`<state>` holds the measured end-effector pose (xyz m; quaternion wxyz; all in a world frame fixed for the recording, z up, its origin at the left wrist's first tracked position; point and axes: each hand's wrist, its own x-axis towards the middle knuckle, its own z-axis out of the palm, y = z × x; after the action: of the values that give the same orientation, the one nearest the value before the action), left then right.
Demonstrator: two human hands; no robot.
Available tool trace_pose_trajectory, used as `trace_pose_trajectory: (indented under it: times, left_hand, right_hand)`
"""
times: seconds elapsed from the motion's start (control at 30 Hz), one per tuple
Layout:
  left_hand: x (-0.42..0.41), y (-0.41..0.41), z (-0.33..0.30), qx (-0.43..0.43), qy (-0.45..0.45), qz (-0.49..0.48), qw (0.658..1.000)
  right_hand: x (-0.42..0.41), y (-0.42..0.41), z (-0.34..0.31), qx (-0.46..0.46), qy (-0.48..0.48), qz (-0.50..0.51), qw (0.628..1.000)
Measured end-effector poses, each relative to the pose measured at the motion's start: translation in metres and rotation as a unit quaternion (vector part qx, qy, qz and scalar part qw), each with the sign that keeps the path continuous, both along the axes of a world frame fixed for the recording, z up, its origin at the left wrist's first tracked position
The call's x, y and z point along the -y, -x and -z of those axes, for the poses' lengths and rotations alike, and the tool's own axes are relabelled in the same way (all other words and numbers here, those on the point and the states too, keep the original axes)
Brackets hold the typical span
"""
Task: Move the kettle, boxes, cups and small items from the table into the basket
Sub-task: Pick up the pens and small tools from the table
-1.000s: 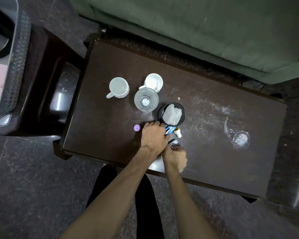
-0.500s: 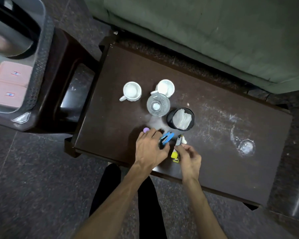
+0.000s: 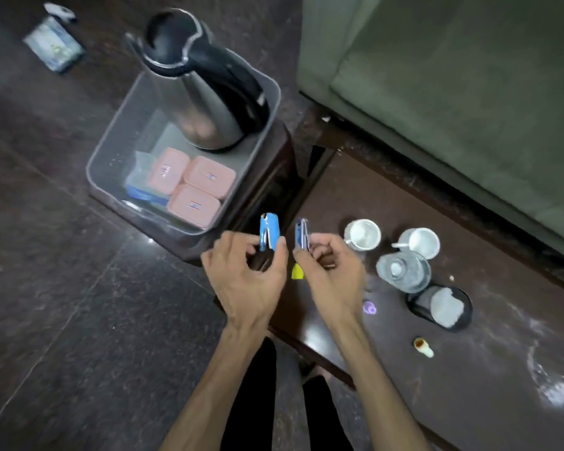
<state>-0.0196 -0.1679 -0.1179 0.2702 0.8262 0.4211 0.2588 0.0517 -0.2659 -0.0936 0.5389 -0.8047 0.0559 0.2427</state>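
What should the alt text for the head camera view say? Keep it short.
Two bare hands, the left hand pinching a small blue clip and the right hand a similar blue clip, hover near a clear plastic basket holding a steel kettle and pink boxes. Two white cups remain on the dark table.

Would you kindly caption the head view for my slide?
Left hand and right hand carry small blue items toward the basket holding the kettle.

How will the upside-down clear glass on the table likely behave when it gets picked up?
The clear glass looks rigid and probably fragile. Inverted, it sits on its wide rim, so tipping seems unlikely. It crowds a white cup and the black holder, so fingers may knock them.
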Motion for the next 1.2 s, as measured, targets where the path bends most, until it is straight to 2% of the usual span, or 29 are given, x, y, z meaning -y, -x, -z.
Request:
trace_pose_trajectory:
  times: [0.1, 0.23, 0.37, 0.5, 0.57, 0.77, 0.9, 1.0, 1.1, 1.2]
  left_hand:
    - [-0.058, 0.001, -0.01, -0.03, -0.044, -0.043, 0.998]
    - [-0.123, 0.01, -0.008, -0.061, -0.084, -0.081, 0.991]
    - [-0.161, 0.018, 0.01, -0.109, -0.081, -0.103, 0.985]
    - [-0.166, 0.02, 0.029, -0.242, -0.041, -0.09, 0.965]
    - [-0.163, 0.024, 0.035, -0.278, -0.025, -0.072, 0.958]
    - [-0.148, 0.04, 0.027, -0.279, -0.021, -0.044, 0.959]
    - [-0.136, 0.041, 0.019, -0.25, -0.026, -0.089, 0.964]
    - [-0.119, 0.037, 0.016, -0.176, -0.055, -0.089, 0.979]
    - [-0.093, 0.023, 0.014, -0.08, -0.074, -0.012, 0.994]
    - [-0.06, 0.002, 0.016, -0.027, -0.03, 0.093, 0.995]
  right_hand:
    - [-0.065, -0.011, -0.009, 0.065, 0.048, -0.092, 0.992]
    - [-0.143, -0.023, -0.014, 0.162, 0.11, -0.195, 0.961]
    - [-0.195, -0.03, -0.003, 0.237, 0.162, -0.266, 0.92]
    - [-0.211, -0.029, 0.021, 0.257, 0.252, -0.375, 0.854]
    - [-0.209, -0.028, 0.029, 0.258, 0.288, -0.4, 0.831]
    - [-0.195, -0.021, 0.03, 0.275, 0.239, -0.381, 0.85]
    - [-0.178, -0.015, 0.021, 0.252, 0.188, -0.307, 0.898]
    - [-0.152, -0.013, 0.018, 0.232, 0.175, -0.252, 0.923]
    - [-0.116, -0.016, 0.02, 0.193, 0.165, -0.198, 0.947]
    - [-0.072, -0.024, 0.022, 0.171, 0.172, -0.126, 0.962]
